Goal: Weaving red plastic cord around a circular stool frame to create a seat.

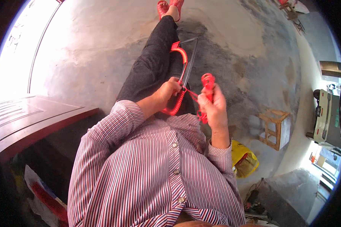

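Winding of red cord about a wire frame, seen from above by the seated worker. The grey wire frame [194, 56] lies over the dark trousers [146, 68], reaching outward from the lap. The left hand [167, 92] has its grip closed in a pinch on the near part of the frame, where red and grey meet; the exact contact of the fingertips is partly hidden. The right hand [215, 106], raised just beside it, has its grip closed round a red cord bundle [207, 80], whose loops project above and below the fist. A short red strand [192, 94] spans the gap between the hands. The work is judged to be partly complete: a curved red section [184, 56] beyond the left hand and a ridged red coil [179, 101] on its near side appear covered, whereas the straight outer bars are bare grey. Cord remains in the bundle, so some winding is probably left; whether the bare bars are also meant to be covered cannot be told. Surroundings: concrete floor [231, 45], wooden stool [275, 128] and yellow bag [245, 159] to the right; maroon panelled board [38, 117] to the left.
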Tool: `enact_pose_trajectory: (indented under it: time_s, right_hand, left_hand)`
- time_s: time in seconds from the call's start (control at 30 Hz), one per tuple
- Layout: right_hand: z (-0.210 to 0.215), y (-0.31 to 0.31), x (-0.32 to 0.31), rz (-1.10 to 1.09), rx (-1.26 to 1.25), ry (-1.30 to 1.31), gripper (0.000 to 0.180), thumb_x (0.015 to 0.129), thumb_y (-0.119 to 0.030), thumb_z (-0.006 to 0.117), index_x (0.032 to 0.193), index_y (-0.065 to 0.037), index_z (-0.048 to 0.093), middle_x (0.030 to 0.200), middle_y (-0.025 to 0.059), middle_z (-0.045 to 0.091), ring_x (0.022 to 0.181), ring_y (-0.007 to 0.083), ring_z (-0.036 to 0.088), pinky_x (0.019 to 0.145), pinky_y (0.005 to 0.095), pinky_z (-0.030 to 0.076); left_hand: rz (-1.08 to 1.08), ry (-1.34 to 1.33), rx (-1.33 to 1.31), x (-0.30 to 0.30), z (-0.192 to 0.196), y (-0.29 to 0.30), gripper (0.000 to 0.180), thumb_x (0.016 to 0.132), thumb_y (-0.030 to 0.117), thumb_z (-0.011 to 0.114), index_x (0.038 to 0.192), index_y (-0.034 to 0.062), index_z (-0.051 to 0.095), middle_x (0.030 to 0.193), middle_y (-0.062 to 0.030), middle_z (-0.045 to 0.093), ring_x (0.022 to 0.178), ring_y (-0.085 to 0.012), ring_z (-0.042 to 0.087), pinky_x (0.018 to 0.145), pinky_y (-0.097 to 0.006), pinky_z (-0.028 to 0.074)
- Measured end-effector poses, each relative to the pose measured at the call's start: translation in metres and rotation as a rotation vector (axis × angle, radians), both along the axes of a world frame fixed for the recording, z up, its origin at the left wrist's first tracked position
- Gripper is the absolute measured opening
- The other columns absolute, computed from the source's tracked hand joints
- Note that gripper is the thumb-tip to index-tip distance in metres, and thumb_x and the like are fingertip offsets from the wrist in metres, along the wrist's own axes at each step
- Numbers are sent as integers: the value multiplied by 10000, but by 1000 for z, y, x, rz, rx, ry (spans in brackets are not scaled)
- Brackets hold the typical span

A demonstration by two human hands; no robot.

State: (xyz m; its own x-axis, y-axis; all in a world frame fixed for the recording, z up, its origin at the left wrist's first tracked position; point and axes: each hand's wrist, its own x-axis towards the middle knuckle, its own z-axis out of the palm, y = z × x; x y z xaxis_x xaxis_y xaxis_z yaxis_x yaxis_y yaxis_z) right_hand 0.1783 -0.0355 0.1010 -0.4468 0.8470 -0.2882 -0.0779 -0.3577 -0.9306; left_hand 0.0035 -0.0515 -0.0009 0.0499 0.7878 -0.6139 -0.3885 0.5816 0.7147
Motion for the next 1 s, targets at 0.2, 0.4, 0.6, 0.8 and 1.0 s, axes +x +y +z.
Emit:
enact_pose_trajectory:
  time_s: [0.2, 0.4, 0.6, 0.8, 1.0]
  right_hand:
    - [12, -21, 7, 32, 14, 42, 185, 847, -18, 556, 1002, -80, 475, 805, -40, 461, 667, 37, 425, 585, 179, 372]
    - [50, 5, 40, 125, 70, 650, 183, 782, 66, 571, 861, -61, 466, 794, 44, 475, 650, 105, 465, 566, 201, 373]
    - [-8, 32, 18, 364, 817, -681, 123, 776, -83, 587, 863, -35, 659, 866, 100, 537, 791, 245, 580, 691, 338, 469]
    - [-81, 25, -22, 421, 752, -748, 185, 744, -92, 592, 906, -49, 669, 913, 146, 580, 847, 341, 599, 730, 416, 484]
    - [-58, 28, -16, 190, 575, -561, 274, 768, -185, 686, 972, -8, 639, 1074, 121, 590, 925, 264, 606, 796, 358, 483]
  left_hand:
    - [9, 29, -57, 1, -1, 3, 305, 677, 107, 512, 963, 7, 549, 733, -36, 482, 686, -175, 455, 687, -290, 382]
    - [-111, 1034, 685, 17, 41, -13, 579, 650, 94, 614, 1215, 72, 484, 1211, -189, 448, 1113, -362, 444, 948, -440, 378]
    - [53, 807, 473, -21, 25, 9, 130, 815, 129, 652, 876, 22, 609, 731, -127, 631, 662, -241, 628, 598, -335, 489]
    - [-386, 1048, 378, -27, 6, -12, 252, 890, 263, 538, 883, 24, 615, 812, -242, 628, 781, -418, 617, 683, -476, 489]
    - [-77, 898, 485, -32, 33, -3, 192, 941, 163, 505, 895, -15, 560, 731, -165, 612, 705, -269, 617, 614, -350, 465]
